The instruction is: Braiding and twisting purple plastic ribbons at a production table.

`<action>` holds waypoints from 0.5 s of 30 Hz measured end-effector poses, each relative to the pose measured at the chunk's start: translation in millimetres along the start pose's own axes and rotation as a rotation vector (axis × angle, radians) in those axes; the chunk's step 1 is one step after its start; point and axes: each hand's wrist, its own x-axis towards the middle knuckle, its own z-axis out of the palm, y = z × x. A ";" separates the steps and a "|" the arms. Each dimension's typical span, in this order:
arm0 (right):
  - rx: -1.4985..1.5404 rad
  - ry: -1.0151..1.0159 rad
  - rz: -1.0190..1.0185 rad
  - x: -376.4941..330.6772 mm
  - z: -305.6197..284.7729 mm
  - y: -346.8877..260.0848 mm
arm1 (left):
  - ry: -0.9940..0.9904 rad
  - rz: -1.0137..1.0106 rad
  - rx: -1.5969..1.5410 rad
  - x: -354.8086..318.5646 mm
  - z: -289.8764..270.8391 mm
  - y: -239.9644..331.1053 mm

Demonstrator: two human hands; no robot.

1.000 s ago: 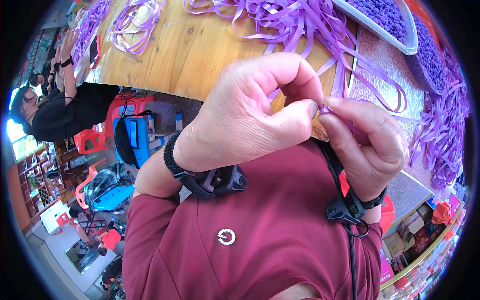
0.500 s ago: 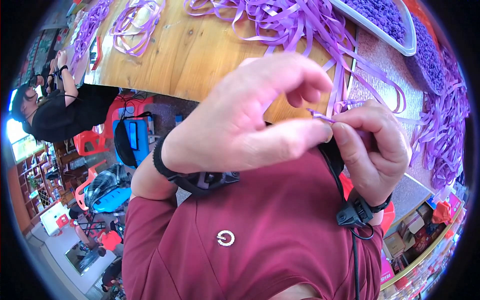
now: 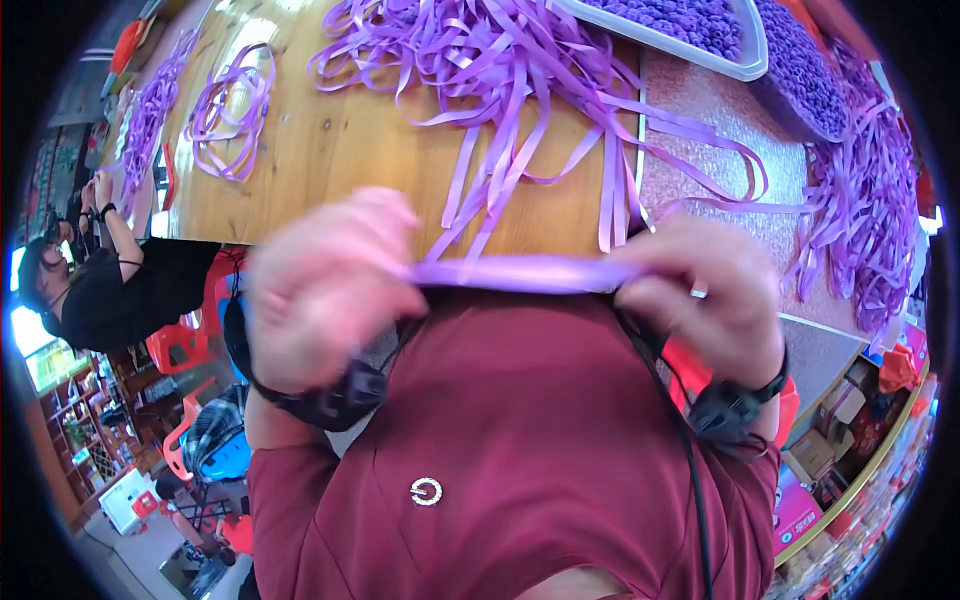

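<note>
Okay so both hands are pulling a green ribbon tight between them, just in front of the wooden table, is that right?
Not quite: the head view shows the ribbon is purple, not green. The left hand and right hand do hold it stretched between them, just in front of the wooden table.

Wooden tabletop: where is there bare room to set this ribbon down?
Bare wood shows between the small ribbon loop and the big tangle of purple ribbons. A speckled patch right of the tangle is partly bare. The far-right ribbon heap and white tray crowd that side.

Maroon shirt (image 3: 520,420) with a round emblem, black wrist straps (image 3: 320,400)
</note>
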 end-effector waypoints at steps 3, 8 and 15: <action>0.102 0.227 0.130 -10.8 -23.0 12.6 | 0.333 -0.121 -0.230 4.3 -42.4 4.1; 0.513 0.245 0.367 -17.5 -28.1 16.0 | 0.362 -0.158 -0.397 0.1 -74.6 -23.0; 0.785 0.256 0.287 -1.3 -1.7 5.7 | 0.001 0.278 0.785 33.7 20.2 -14.8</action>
